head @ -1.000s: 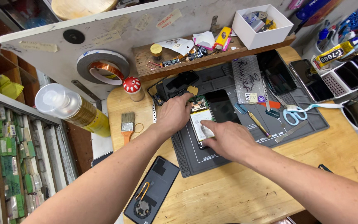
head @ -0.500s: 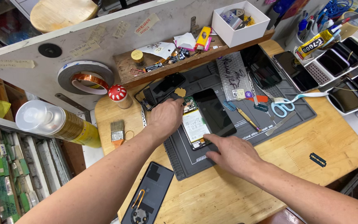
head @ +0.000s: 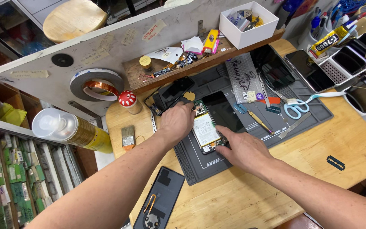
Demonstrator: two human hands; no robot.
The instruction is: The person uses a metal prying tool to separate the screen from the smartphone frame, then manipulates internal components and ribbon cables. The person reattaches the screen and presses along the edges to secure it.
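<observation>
Beside silver pouch (head: 245, 78), opened phone (head: 205, 127).

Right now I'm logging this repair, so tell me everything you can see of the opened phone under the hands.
The opened phone lies flat, insides up, on the dark grey work mat. Its back cover is off, showing a pale battery in the middle and green circuit boards at both ends. The left hand presses its upper left edge; the right hand touches its lower right corner. A black panel lies alongside its right.

the left hand (head: 178, 121) is pressing the opened phone (head: 205, 129) at its top-left edge, while the right hand (head: 241, 149) is pinching its lower corner on the grey mat (head: 200, 163).
</observation>
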